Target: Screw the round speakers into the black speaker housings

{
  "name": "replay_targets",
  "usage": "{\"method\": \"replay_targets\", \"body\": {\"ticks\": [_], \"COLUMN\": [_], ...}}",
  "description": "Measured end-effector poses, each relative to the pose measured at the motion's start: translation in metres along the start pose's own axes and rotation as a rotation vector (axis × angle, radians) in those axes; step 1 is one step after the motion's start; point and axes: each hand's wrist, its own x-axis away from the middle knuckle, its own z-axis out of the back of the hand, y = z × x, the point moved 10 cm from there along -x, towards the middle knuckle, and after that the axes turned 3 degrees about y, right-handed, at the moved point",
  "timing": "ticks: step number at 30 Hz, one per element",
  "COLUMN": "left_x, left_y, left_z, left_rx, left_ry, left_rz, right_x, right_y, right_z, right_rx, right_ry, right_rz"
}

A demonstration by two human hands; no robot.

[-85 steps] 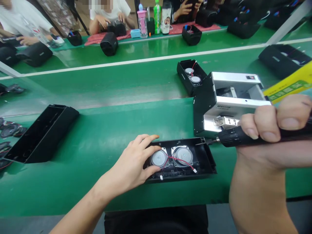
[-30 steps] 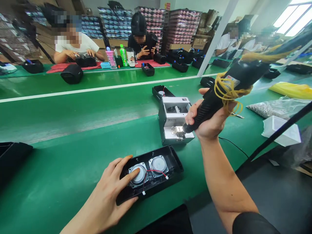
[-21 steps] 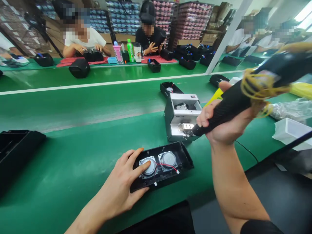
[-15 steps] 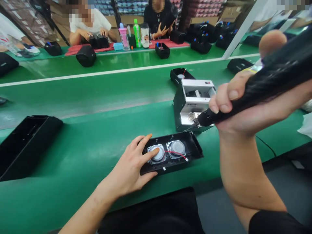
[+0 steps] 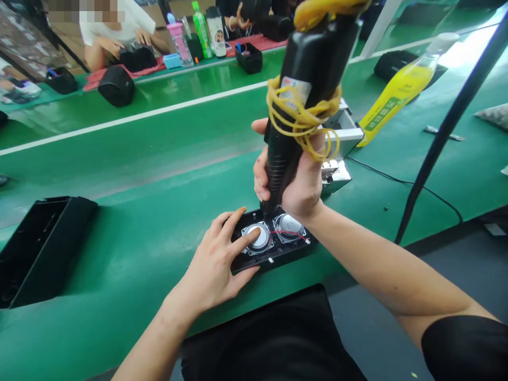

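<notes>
Head view, only view. Green bench [image 5: 159, 275], near side:

- Black housing [image 5: 286, 257]: 1 pc., long, open side up, near mid. Holds left speaker [image 5: 261, 244] & right speaker [image 5: 289, 224], side by side, w/ red wire [image 5: 286, 232] & white plugs [image 5: 271, 260].
- L. hand [image 5: 216, 259]: clasps housing's left end; thumb along near wall, one fingertip on left speaker, others at far rim.
- R. hand [image 5: 304, 182]: wrapped round power screwdriver [image 5: 317, 63], black, yellow cord [image 5: 296, 114] wound on. Held steeply, nose down at housing's far side, betw. speakers; bit hidden, contact can't tell.

Handling (est.): housing prob. stiff plastic, light bar the speakers; smooth walls may slide on bench. Best hold: end walls or long rims. Speakers prob. dense; wires & plugs delicate, don't lift by these. Screwdriver prob. has some heft, rigid; take by barrel.

Surroundings:
- Silver-and-black machine [image 5: 347, 138]: just beyond r. hand, part hidden.
- Yellow bottle [image 5: 400, 95]: far right of machine, tilted in view.
- Black shell [image 5: 65, 254]: left, well apart from housing, open side showing.
- Far side: co-worker in white top [image 5: 137, 21], hands at dark item (unclear); red cloth [image 5: 95, 76], green bottle [image 5: 202, 32], pink bottle [image 5: 180, 45], more black units [image 5: 116, 85].
</notes>
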Motion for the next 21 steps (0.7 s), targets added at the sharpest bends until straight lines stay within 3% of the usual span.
{"method": "replay_targets", "body": {"ticks": [21], "left_x": [0.0], "left_y": [0.001], "left_z": [-0.002], "left_rx": [-0.01], "left_ry": [-0.001], "left_rz": [-0.006], "right_x": [0.006], "right_y": [0.024], "right_z": [0.0], "right_rx": [0.034], "right_ry": [-0.046], "right_rz": [-0.071]}}
